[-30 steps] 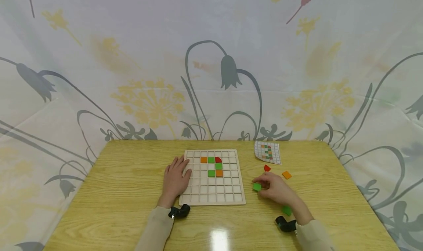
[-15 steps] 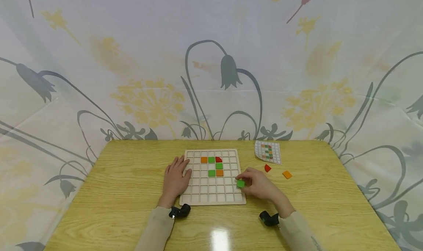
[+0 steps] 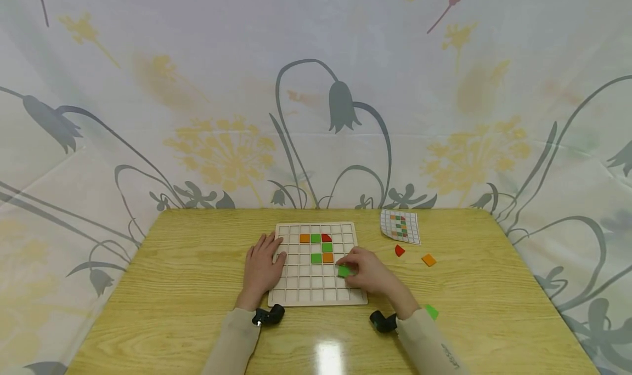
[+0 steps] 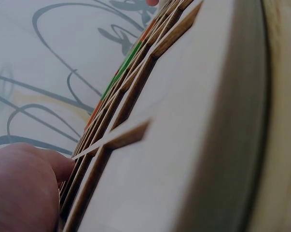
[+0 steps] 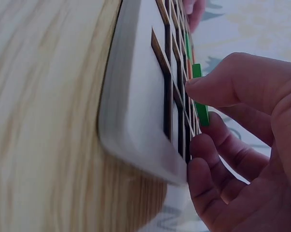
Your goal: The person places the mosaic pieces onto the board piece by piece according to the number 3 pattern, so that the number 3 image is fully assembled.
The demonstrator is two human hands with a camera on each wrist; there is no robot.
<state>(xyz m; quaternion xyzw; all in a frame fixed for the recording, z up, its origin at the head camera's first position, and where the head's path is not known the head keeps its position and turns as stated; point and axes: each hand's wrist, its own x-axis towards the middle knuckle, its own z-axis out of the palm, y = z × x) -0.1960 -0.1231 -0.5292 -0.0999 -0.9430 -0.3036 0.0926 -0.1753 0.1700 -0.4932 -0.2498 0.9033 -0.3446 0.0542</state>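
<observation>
Over the right of the gridded board (image 3: pixel 304 282), your right hand (image 3: pixel 369 271) pinches a green tile (image 3: pixel 343 272); your left hand (image 3: pixel 263 265) lies spread on its left edge.

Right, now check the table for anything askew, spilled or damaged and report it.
The printed pattern card, to the right of the wooden grid board, looks askew: its lower edge is slanted and bowed, as if curled. Nothing looks spilled or damaged.

There are two hands (image 3: pixel 264 266), one board (image 3: pixel 304 296), one paper (image 3: pixel 401 228), five green tiles (image 3: pixel 315 238), three orange tiles (image 3: pixel 428 260) and two red tiles (image 3: pixel 400 250).
</observation>
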